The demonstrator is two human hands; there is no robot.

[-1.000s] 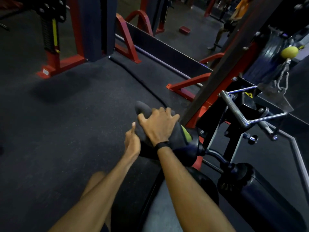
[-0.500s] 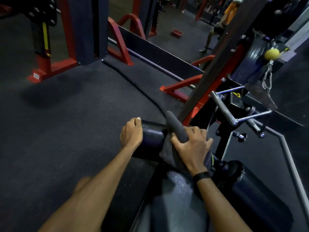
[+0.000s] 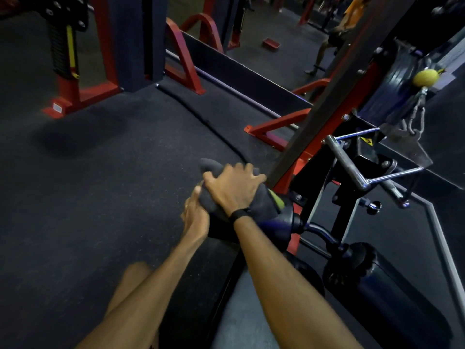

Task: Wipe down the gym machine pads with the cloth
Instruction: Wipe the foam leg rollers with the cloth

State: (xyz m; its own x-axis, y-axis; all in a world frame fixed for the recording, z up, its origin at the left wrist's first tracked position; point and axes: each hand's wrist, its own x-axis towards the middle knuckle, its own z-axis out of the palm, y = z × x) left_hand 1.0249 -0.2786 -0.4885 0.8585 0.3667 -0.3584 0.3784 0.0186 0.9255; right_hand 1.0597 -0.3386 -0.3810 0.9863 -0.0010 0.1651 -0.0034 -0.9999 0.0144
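Your two arms are bare, with no sleeves on them. You wear a thin black band (image 3: 238, 214) around your right wrist, just behind your right hand (image 3: 232, 188). There may be a small ring on a finger of your left hand (image 3: 195, 215), but it is too blurry to be sure. Your knee below is bare too.

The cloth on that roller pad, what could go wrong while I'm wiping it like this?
1. The right hand grips the cloth close to the red frame; a long stroke might knock knuckles on it.
2. The left hand steadies only the roller pad at its end; the pad may turn, so the cloth could slip off.
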